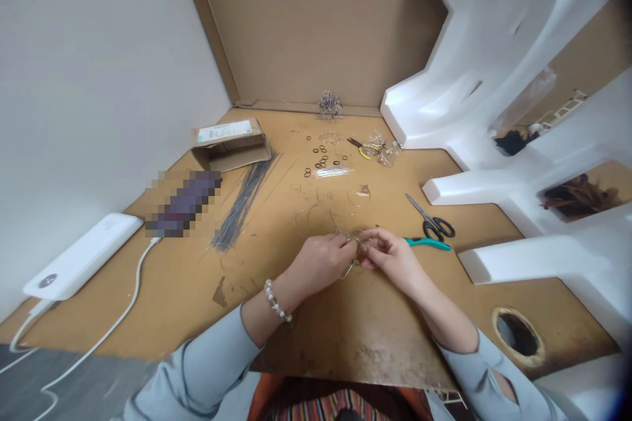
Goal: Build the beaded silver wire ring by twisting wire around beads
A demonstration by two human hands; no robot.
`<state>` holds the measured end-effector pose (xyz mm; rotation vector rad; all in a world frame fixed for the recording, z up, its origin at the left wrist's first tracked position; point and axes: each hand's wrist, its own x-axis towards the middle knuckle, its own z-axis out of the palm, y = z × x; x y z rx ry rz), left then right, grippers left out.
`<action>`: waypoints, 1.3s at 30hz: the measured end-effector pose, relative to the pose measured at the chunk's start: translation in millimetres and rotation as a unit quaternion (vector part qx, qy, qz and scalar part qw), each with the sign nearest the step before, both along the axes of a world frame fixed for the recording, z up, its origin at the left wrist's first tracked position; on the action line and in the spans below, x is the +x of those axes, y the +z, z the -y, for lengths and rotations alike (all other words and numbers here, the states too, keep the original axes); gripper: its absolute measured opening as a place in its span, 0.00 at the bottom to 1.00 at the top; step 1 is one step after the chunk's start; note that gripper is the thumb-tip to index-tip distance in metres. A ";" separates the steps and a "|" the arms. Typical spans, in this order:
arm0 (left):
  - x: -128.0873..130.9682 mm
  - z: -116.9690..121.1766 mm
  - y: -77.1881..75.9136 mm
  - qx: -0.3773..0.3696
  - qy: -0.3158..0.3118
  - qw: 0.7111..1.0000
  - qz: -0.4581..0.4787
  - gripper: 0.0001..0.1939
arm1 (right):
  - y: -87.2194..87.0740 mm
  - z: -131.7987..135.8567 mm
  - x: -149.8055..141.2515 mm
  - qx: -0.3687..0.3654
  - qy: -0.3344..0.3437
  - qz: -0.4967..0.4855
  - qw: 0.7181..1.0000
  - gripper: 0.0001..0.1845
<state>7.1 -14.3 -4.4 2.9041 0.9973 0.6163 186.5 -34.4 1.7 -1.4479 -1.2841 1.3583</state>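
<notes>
At the middle of the wooden table, my left hand (320, 264) and my right hand (390, 254) almost meet, fingertips pinched around a thin bent wire (349, 270). A curved end of it shows below the fingers; the part between the fingertips is too fine to follow. More thin wire strands curl on the table just beyond my left hand. Partly behind my right hand lies a tool with a teal handle (430, 243), its working end hidden. Black-handled scissors (434, 223) rest beyond that tool.
A bundle of straight grey wires (241, 207) lies left, before an open cardboard box (230, 145). Small dark rings (322, 161), yellow-handled pliers (365, 149) and tangled wire pieces (330, 105) sit farther back. A white power bank (81, 260) stands left; a round hole (517, 334) opens at right.
</notes>
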 end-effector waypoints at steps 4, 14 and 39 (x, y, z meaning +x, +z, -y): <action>-5.9 -5.8 5.4 -0.150 0.014 0.982 0.114 0.10 | 2.1 0.6 3.5 -0.001 0.022 0.021 1.000 0.15; -20.7 -21.4 15.7 -0.279 0.020 0.931 0.235 0.07 | 3.9 -0.3 2.2 -0.035 0.017 0.041 0.998 0.15; -30.0 -15.4 25.5 -0.200 -0.005 0.979 0.031 0.11 | 6.5 2.0 -2.5 -0.046 0.020 0.044 0.998 0.14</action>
